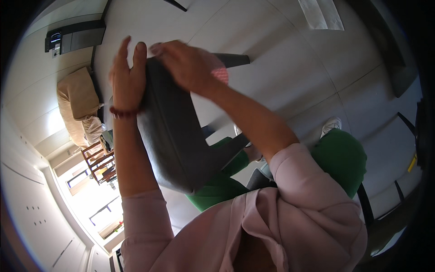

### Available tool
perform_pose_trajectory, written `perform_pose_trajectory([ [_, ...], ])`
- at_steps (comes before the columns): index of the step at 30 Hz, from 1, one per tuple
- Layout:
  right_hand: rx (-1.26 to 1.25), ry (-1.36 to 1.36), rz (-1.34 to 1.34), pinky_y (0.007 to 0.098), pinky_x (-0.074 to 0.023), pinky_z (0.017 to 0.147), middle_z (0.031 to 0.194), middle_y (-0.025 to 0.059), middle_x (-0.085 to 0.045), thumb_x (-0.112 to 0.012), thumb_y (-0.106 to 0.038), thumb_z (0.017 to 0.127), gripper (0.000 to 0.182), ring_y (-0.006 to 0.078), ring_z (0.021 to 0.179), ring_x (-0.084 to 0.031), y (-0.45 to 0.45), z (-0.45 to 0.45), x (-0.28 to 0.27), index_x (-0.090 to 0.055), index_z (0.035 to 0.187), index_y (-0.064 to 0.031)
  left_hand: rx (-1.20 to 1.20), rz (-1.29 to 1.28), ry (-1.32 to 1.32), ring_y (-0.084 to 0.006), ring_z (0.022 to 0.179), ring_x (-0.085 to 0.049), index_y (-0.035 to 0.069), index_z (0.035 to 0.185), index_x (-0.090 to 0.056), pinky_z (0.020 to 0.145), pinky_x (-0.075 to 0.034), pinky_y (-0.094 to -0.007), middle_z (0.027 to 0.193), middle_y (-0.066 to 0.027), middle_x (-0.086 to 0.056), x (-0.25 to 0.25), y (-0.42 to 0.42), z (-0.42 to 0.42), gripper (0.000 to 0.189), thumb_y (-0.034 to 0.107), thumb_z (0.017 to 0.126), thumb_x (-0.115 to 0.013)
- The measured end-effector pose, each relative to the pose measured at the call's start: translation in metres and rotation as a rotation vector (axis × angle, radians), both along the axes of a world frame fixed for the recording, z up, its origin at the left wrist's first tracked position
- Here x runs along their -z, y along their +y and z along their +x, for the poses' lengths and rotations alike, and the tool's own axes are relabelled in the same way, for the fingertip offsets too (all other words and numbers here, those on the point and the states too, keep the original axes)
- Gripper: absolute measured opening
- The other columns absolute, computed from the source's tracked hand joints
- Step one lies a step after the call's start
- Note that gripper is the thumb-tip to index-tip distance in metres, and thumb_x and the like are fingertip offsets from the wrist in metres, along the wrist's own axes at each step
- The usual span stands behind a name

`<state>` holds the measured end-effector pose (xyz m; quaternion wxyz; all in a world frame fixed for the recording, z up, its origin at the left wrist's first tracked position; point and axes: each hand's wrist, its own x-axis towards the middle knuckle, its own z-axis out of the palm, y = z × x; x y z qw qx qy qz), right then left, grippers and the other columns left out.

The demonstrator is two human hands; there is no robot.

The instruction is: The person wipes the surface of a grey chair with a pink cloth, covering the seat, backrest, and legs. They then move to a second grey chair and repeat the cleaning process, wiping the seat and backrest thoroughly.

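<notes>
A grey upholstered seat with dark legs is tipped on its side in front of me, its legs pointing right and its near end by my green trousers. My left hand, with a dark red bead bracelet at the wrist, lies along the seat's far left side, thumb and fingers apart. Over the far end of the seat reaches my right hand, blurred, its fingertips near the left thumb. A pink-red checked cloth shows from under that hand; most of it is hidden.
Large pale tiles cover the floor. A whitish sheet lies at the top right, beside a dark furniture piece. A sofa with beige covers and a wooden chair stand at left. Thin dark legs appear at right.
</notes>
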<state>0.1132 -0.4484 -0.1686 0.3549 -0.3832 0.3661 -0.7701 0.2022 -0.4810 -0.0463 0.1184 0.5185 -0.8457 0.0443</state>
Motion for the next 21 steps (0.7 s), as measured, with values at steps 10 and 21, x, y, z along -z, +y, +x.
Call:
perform_pose_trajectory([
  [10, 0.025, 0.890, 0.090, 0.0396, -0.0521, 0.067, 0.083, 0.0141, -0.063, -0.052, -0.017, 0.086, 0.019, 0.0338, 0.078, -0.064, 0.011, -0.026, 0.060, -0.058, 0.102, -0.0092, -0.144, 0.427, 0.148, -0.0189, 0.076, -0.063, -0.002, 0.103, -0.066, 0.072, -0.048, -0.0313, 0.080, -0.0174, -0.066, 0.010, 0.020, -0.028, 0.055, 0.050, 0.090, -0.051],
  [21, -0.057, 0.572, 0.548, 0.0435, -0.0504, 0.066, 0.082, 0.0138, -0.065, -0.052, -0.022, 0.084, 0.020, 0.0325, 0.078, -0.065, 0.031, -0.032, 0.101, -0.063, 0.082, -0.0053, 0.136, 1.305, -0.807, -0.0222, 0.117, -0.051, 0.003, 0.126, -0.054, 0.103, -0.034, -0.0324, 0.129, -0.0152, -0.054, 0.016, -0.052, -0.072, 0.053, 0.040, 0.087, -0.058],
])
